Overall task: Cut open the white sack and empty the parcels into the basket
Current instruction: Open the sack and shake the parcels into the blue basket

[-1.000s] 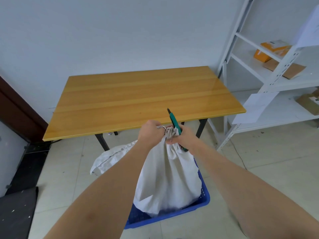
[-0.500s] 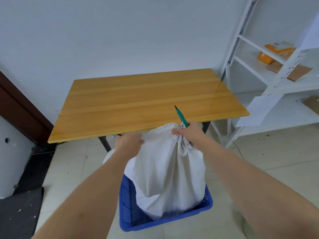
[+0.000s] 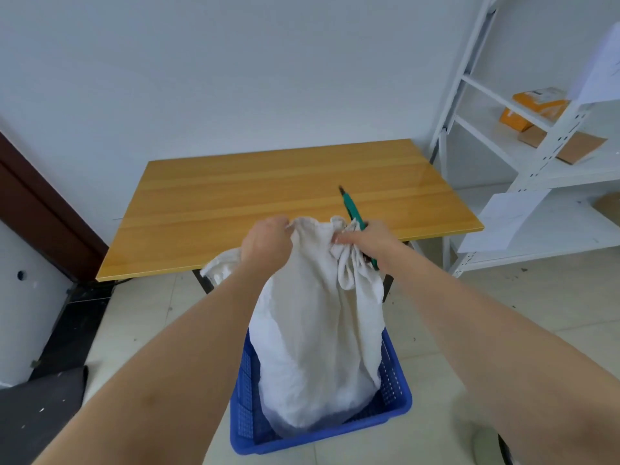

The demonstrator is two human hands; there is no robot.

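White sack [image 3: 315, 333] upright in blue basket [image 3: 396, 394]; both hands' grip pinching sack mouth.

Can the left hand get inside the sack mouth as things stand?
Probably yes: the left hand already grips the rim of the white sack beside the right hand, which holds the cutter. Nothing blocks it, though the opening itself isn't visible.

The white sack [image 3: 315, 330] hides its parcels and the basket [image 3: 396, 394] floor (shelf unit [image 3: 550, 156] cropped right).
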